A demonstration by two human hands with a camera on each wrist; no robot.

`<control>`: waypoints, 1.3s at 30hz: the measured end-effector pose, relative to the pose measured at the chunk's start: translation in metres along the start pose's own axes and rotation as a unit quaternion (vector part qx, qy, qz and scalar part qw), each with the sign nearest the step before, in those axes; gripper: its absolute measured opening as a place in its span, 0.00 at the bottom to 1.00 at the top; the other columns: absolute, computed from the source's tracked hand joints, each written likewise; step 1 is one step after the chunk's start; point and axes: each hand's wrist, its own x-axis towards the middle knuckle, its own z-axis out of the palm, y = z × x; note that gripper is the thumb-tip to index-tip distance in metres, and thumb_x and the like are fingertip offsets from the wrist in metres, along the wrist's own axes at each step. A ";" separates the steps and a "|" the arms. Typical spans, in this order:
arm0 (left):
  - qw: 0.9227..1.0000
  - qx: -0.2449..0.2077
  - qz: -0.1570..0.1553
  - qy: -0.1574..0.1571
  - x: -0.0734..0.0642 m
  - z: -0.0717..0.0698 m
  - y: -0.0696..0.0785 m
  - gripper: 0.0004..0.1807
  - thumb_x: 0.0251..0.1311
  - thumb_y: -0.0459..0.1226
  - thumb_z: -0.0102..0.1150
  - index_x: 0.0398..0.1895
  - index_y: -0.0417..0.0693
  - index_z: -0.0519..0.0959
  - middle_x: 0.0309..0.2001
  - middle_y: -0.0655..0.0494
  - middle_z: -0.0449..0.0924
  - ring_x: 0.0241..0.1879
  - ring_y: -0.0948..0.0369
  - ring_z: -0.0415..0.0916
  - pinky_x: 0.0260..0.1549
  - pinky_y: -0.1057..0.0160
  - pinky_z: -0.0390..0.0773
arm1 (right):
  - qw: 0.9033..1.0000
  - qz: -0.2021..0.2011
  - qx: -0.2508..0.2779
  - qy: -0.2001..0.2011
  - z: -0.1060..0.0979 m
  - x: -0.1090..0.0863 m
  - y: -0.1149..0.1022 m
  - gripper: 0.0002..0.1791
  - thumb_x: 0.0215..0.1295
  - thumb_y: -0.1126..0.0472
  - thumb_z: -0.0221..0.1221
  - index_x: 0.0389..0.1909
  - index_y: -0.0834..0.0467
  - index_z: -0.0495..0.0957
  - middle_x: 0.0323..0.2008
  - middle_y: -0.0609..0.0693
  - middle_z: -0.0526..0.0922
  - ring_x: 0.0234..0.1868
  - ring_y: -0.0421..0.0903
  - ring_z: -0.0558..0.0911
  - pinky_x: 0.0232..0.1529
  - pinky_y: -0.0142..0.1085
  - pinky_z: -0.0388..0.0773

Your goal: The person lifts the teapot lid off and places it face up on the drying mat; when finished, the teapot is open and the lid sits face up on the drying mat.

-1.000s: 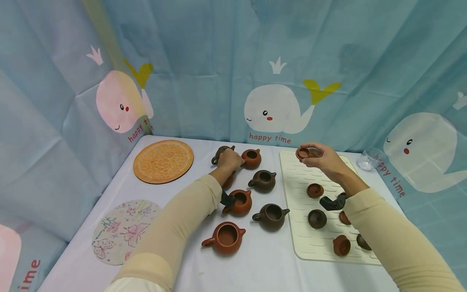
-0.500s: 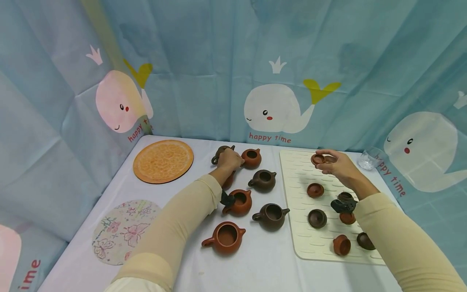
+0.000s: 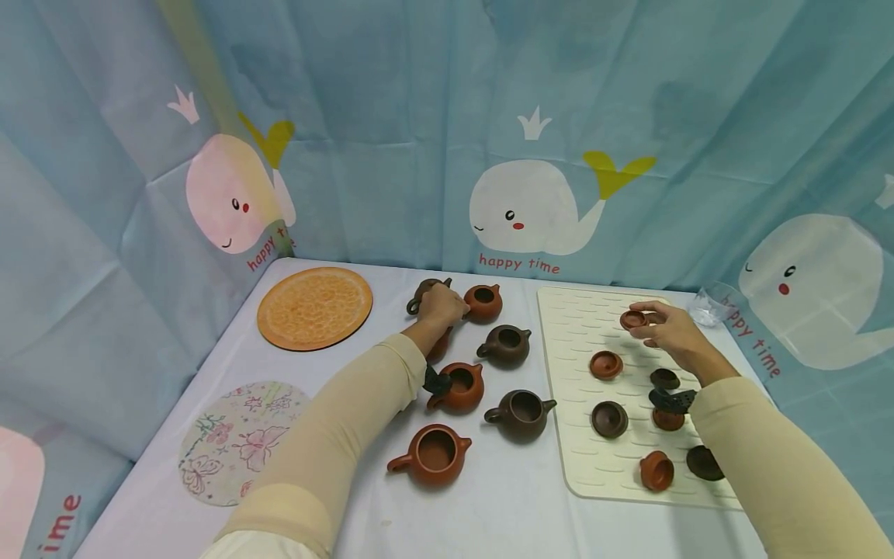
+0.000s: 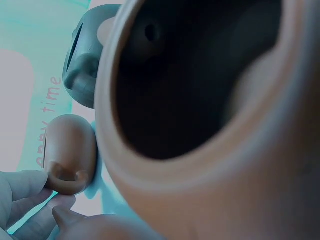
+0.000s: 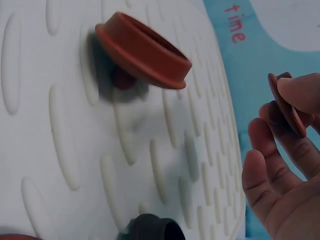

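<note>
My left hand (image 3: pixel 441 309) is among the teapots at the back of the table, pinching the handle of a reddish-brown teapot (image 3: pixel 483 303). The left wrist view shows thumb and fingers at that teapot's handle (image 4: pixel 68 181). This teapot has no lid on. In my right hand (image 3: pixel 673 335) is a small reddish-brown teapot lid (image 3: pixel 633 320), pinched by its edge above the cream mat (image 3: pixel 567 317). Several other lids lie on the mat below, among them a red one (image 5: pixel 142 52) tilted with its hollow side up and a dark one (image 3: pixel 610 420).
More lidless teapots stand around my left forearm, such as a dark one (image 3: pixel 522 414) and a red one (image 3: pixel 436 456). Left of them lie an orange round mat (image 3: pixel 314 309) and a floral round mat (image 3: pixel 240 442). A clear cup (image 3: pixel 708 304) stands at the back right.
My right hand has carried the lid to the right and a little nearer over the mat. The left hand has stayed at the teapot handle.
</note>
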 end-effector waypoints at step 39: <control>1.000 -0.001 0.004 -0.001 -0.003 -0.002 0.000 0.07 0.59 0.42 0.65 0.29 0.52 0.88 0.30 0.60 0.83 0.32 0.58 0.75 0.29 0.60 0.72 | 0.982 0.075 -0.172 0.036 -0.006 0.010 0.047 0.32 0.54 0.73 0.60 0.63 0.71 0.65 0.51 0.73 0.68 0.44 0.61 0.72 0.32 0.38 0.73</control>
